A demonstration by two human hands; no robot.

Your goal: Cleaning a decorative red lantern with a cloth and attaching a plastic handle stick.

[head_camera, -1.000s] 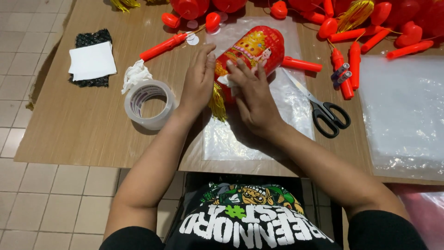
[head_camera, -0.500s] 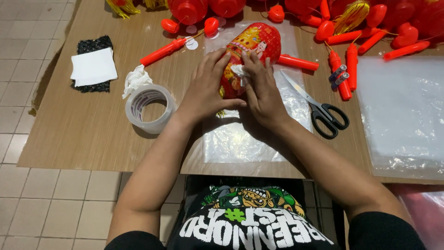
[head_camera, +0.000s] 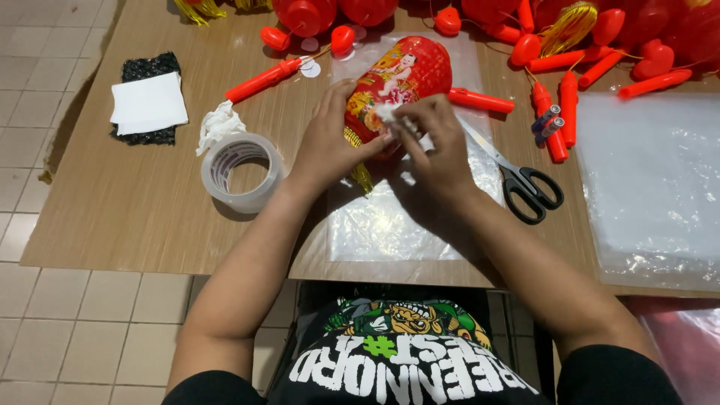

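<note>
1. Far left on the bench: white paper sheets stacked on a black mesh pad – parked clear of the hands.
2. Next over, a crumpled white rag touching a roll of clear tape, lying flat just beside the left wrist – apparently kept within easy reach.
3. Left hand cupped against the near side of the red lantern, grip partly closed around its lower end, seemingly to steady it.
4. Lantern lying on its side on a clear plastic sheet, tilted away from the body, yellow tassel poking out beneath the left palm.
5. Right hand with fingertips pinched shut on a small white scrap pressed against the lantern's side; exact nature of the scrap too small to tell.
6. Right of the hands: black-handled scissors, shut, near the right forearm.
7. Further right and along the back edge: red plastic sticks, heart-shaped pieces and more lanterns, loosely heaped.
8. Far right: a stack of clear plastic bags.
9. Surface: wood-grain bench; pale tiled floor at left and below.
</note>
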